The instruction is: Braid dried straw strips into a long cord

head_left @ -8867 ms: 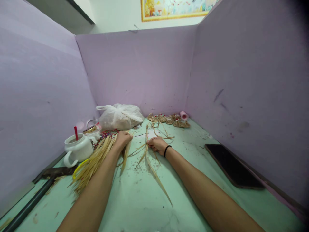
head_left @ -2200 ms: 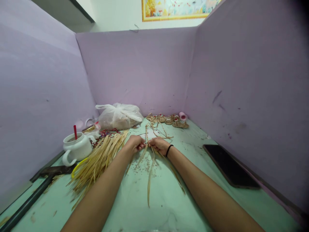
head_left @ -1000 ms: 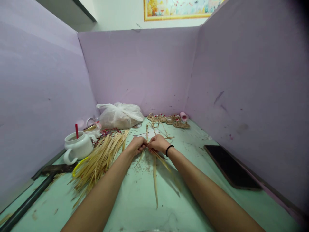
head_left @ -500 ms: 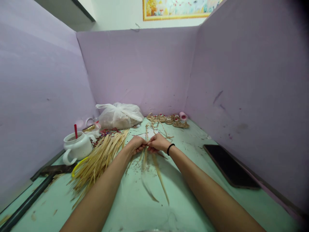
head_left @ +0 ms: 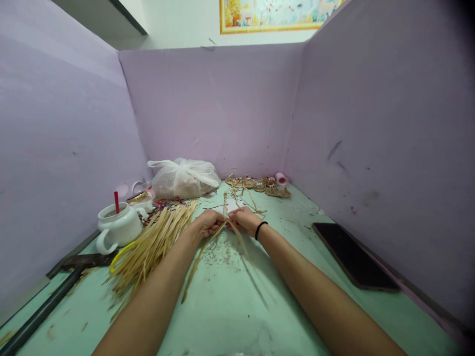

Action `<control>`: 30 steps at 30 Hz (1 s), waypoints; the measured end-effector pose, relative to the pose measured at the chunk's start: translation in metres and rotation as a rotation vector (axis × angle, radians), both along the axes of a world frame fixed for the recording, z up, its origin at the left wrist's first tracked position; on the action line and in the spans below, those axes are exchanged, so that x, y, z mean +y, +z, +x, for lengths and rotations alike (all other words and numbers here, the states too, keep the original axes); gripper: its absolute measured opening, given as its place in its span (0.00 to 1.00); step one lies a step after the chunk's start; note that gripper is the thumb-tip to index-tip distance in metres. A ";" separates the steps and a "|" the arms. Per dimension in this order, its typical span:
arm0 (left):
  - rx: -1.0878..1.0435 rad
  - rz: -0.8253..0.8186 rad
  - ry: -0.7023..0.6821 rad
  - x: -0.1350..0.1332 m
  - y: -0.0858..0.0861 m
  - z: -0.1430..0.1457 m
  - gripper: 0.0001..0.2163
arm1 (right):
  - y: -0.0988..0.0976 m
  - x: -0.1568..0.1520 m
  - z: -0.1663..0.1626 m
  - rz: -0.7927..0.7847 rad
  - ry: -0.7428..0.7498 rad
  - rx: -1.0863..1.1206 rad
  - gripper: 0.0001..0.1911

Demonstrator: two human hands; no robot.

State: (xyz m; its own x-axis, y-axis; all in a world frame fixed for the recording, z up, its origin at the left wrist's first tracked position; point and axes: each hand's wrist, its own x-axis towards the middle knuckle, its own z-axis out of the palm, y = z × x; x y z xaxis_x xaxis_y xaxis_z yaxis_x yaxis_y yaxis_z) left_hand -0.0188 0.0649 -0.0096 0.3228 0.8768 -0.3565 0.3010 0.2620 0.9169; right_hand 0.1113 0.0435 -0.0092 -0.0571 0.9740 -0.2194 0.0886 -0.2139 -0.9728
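My left hand (head_left: 207, 223) and my right hand (head_left: 243, 219) meet at the middle of the green table (head_left: 222, 316), fingers pinched on thin dried straw strips (head_left: 211, 244). One long strip runs from my left hand down toward me. A plaited straw cord (head_left: 225, 199) stretches away from my hands toward the back. My right wrist wears a black band. A loose bundle of straw strips (head_left: 152, 244) lies just left of my left forearm.
A white teapot with a red stick (head_left: 118, 226) stands at the left, a clear plastic bag (head_left: 183, 179) behind it. Small woven straw pieces (head_left: 260, 183) and a pink spool (head_left: 282, 178) lie at the back. A dark phone (head_left: 352, 255) rests at the right. Purple partitions enclose the table.
My left hand left the bundle and joined my right hand. Since half a second ago the hanging strips have swung, one now pointing left toward me.
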 end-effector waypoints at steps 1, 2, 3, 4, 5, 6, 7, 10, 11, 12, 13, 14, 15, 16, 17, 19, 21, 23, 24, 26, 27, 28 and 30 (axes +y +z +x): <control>0.000 0.015 0.001 0.000 0.000 0.000 0.12 | 0.001 -0.002 -0.002 -0.030 0.025 0.000 0.11; 0.010 0.026 -0.001 -0.001 0.000 0.000 0.11 | 0.001 -0.004 -0.004 -0.052 0.040 -0.007 0.12; 0.032 0.037 -0.003 -0.001 0.000 0.000 0.11 | 0.002 -0.005 -0.006 -0.071 0.048 -0.018 0.12; 0.062 0.047 -0.008 -0.001 0.000 0.000 0.10 | 0.002 -0.005 -0.006 -0.085 0.051 -0.031 0.12; 0.093 0.059 -0.018 -0.002 0.000 0.000 0.09 | 0.002 -0.006 -0.006 -0.092 0.049 -0.045 0.12; 0.117 0.077 -0.030 -0.001 -0.001 0.000 0.08 | 0.002 -0.005 -0.005 -0.095 0.044 -0.058 0.12; 0.136 0.095 -0.040 -0.001 -0.001 -0.001 0.07 | 0.002 -0.004 -0.004 -0.096 0.039 -0.069 0.12; 0.160 0.132 -0.074 0.000 -0.001 -0.002 0.07 | -0.001 -0.002 -0.001 -0.077 0.019 -0.091 0.12; 0.175 0.137 -0.084 0.000 0.000 -0.003 0.08 | -0.002 -0.002 -0.001 -0.068 0.013 -0.094 0.12; 0.196 0.141 -0.097 0.000 0.000 -0.003 0.08 | -0.003 -0.001 -0.001 -0.056 0.008 -0.095 0.11; 0.215 0.146 -0.113 0.000 0.001 -0.004 0.08 | -0.004 -0.001 0.000 -0.044 0.005 -0.095 0.11; 0.233 0.157 -0.126 0.000 0.002 -0.004 0.08 | -0.006 -0.001 0.000 -0.032 0.002 -0.093 0.10; 0.250 0.168 -0.132 0.000 0.003 -0.005 0.07 | -0.007 -0.001 0.000 -0.023 0.000 -0.089 0.10; 0.266 0.179 -0.132 0.000 0.004 -0.006 0.07 | -0.008 -0.001 0.000 -0.016 -0.002 -0.084 0.09; 0.279 0.191 -0.123 0.001 0.005 -0.008 0.06 | -0.009 0.000 0.000 -0.013 -0.003 -0.077 0.09; 0.305 0.201 -0.098 0.003 0.006 -0.012 0.06 | -0.011 0.000 0.001 -0.019 -0.006 -0.065 0.09; 0.333 0.187 -0.085 0.005 0.009 -0.018 0.07 | -0.013 0.001 0.002 -0.030 -0.009 -0.054 0.08; 0.353 0.155 -0.096 0.006 0.012 -0.024 0.09 | -0.014 0.002 0.003 -0.041 -0.009 -0.043 0.07; 0.370 0.133 -0.103 0.007 0.014 -0.028 0.09 | -0.014 0.002 0.003 -0.044 -0.008 -0.039 0.07; 0.435 0.078 -0.089 0.010 0.017 -0.035 0.10 | -0.015 0.002 0.003 -0.046 -0.006 -0.032 0.07; 0.480 0.064 -0.048 0.011 0.018 -0.038 0.09 | -0.016 0.002 0.003 -0.047 -0.006 -0.031 0.07; 0.536 0.067 0.025 0.013 0.018 -0.042 0.09 | -0.016 0.002 0.003 -0.047 -0.006 -0.031 0.07; 0.633 0.150 0.202 0.018 0.016 -0.047 0.07 | -0.016 0.002 0.003 -0.048 -0.003 -0.031 0.07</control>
